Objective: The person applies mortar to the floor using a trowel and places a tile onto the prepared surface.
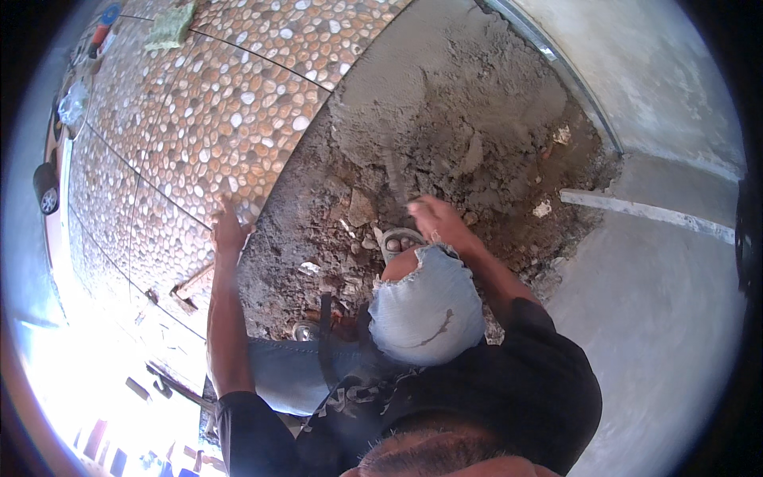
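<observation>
My left hand rests with its fingers apart on the pebble-pattern tile at its edge beside the rough bed. My right hand is closed on a blurred trowel, its blade reaching up over the grey mortar. Below the smoother mortar lie rubble and dark, lumpy cement. My raised knee in torn jeans and sandalled foot are in the middle, just below my right hand. A hammer-like tool lies on the tiles below my left hand.
A plastered wall with a metal strip is at upper right. A pale bar crosses the grey floor. Green and blue items lie on the tiles. A car wheel shows at far left, above bright glare.
</observation>
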The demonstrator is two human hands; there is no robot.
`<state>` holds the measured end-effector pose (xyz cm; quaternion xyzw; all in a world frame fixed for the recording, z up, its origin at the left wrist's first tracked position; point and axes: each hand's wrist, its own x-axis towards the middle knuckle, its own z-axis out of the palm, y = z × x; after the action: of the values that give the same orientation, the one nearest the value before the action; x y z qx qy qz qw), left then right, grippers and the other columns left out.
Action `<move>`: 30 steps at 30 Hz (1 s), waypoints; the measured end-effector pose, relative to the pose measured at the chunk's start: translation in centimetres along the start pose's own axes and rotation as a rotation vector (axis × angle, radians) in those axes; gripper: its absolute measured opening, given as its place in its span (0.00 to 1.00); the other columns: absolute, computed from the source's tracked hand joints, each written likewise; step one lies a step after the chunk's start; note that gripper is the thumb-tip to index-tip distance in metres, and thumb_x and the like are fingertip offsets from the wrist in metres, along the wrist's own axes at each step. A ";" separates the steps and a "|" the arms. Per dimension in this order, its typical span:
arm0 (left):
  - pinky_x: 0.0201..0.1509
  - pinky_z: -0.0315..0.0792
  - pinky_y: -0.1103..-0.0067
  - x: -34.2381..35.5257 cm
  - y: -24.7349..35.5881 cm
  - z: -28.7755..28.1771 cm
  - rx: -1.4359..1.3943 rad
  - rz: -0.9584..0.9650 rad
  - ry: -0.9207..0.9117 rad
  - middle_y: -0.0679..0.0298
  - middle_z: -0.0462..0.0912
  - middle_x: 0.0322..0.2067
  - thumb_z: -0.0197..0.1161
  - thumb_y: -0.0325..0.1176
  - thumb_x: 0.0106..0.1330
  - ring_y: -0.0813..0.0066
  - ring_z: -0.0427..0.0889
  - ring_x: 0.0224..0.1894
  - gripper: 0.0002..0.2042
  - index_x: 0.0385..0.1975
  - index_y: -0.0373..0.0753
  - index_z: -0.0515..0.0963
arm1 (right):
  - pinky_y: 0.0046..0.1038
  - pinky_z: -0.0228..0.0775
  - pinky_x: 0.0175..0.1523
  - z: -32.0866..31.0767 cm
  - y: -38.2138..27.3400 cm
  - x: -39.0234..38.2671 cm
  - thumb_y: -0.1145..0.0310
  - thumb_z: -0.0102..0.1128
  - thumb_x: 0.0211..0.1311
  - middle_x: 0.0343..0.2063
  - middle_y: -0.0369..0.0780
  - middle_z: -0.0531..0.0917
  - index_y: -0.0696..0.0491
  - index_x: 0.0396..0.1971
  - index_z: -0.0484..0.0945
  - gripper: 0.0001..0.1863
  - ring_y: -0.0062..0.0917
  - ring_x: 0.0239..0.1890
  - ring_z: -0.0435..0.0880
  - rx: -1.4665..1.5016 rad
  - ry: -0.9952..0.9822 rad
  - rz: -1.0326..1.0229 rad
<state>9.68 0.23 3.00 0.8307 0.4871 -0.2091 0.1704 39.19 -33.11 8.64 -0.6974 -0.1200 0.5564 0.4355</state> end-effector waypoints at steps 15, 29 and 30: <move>0.50 0.70 0.61 -0.6 0.1 -0.3 -0.030 0.027 0.009 0.35 0.70 0.48 0.71 0.36 0.46 0.40 0.73 0.49 0.50 0.65 0.35 0.43 | 0.23 0.61 0.19 -1.6 3.7 0.9 0.52 0.51 0.63 0.14 0.33 0.69 0.55 0.28 0.70 0.19 0.17 0.15 0.68 0.123 0.223 0.029; 0.49 0.70 0.62 -0.6 0.5 -0.5 0.006 0.024 0.035 0.34 0.70 0.48 0.72 0.37 0.45 0.40 0.74 0.47 0.51 0.65 0.31 0.42 | 0.28 0.61 0.20 2.4 3.4 3.8 0.49 0.49 0.64 0.13 0.35 0.69 0.57 0.30 0.70 0.22 0.20 0.15 0.70 -0.086 0.162 0.112; 0.49 0.70 0.62 -0.5 0.3 -0.4 -0.002 0.034 0.041 0.33 0.70 0.48 0.73 0.37 0.45 0.40 0.74 0.47 0.51 0.65 0.31 0.42 | 0.30 0.65 0.24 1.5 4.3 2.4 0.49 0.48 0.64 0.15 0.37 0.72 0.58 0.32 0.72 0.23 0.22 0.18 0.73 -0.034 0.171 0.144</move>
<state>9.84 -0.08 3.65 0.8428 0.4765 -0.1886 0.1645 37.35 -33.37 3.80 -0.7565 -0.0413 0.5226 0.3911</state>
